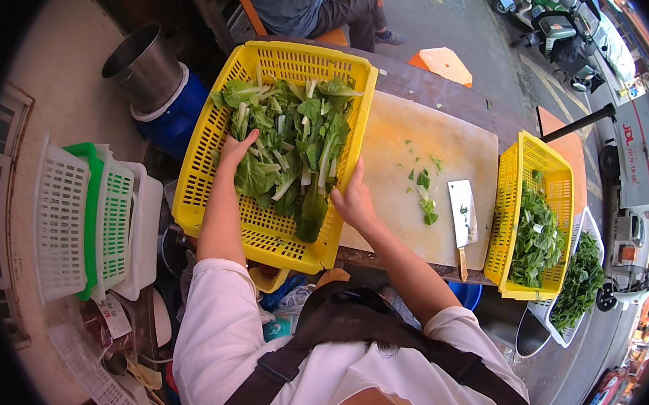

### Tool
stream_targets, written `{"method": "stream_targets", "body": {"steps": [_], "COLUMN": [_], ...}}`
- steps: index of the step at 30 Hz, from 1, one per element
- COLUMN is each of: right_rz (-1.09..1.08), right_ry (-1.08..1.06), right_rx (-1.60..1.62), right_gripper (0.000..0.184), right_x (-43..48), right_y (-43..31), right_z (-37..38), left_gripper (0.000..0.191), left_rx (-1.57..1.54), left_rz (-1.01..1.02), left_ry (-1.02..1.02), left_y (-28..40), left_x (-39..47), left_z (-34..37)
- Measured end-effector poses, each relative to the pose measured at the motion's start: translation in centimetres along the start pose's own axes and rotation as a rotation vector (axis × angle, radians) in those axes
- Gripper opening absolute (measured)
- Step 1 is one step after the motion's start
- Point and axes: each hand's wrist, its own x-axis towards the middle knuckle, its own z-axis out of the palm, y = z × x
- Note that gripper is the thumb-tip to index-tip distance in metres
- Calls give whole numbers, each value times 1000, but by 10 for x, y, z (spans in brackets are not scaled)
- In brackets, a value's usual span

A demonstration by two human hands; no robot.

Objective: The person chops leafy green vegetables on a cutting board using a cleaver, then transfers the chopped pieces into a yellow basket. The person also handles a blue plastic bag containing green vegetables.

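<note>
A yellow plastic basket [292, 259] full of leafy greens [307, 122] lies before me on the left of the table. My left hand [238, 150] reaches into it at the left edge of the greens, thumb raised, its fingers hidden among the leaves. My right hand [354, 200] is at the basket's right wall, beside the greens; whether it grips anything is unclear. To the right, a worn cutting board [384, 150] bears leaf scraps [427, 201] and a cleaver [461, 212] with a wooden handle.
Another yellow basket [501, 215] with chopped greens stands right of the board, beside a white basket [598, 238] of greens. Stacked baskets [63, 224], a blue barrel [169, 118] and a metal pot [147, 71] are at left. A seated person [316, 4] and an orange stool [441, 64] are beyond the table.
</note>
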Motion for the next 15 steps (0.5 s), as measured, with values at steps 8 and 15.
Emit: {"method": "stream_targets", "body": {"steps": [8,15], "right_rz": [48,146], "right_ry": [9,22], "right_rx": [-115,-117], "right_gripper": [94,93], "right_x": [-3,-4], "right_y": [0,-3], "right_z": [4,13], "left_gripper": [142,122], "left_rx": [116,530], "left_rz": [156,39], "left_ry": [-66,79], "left_y": [33,49], "left_x": [-14,-16], "left_z": [96,113]}}
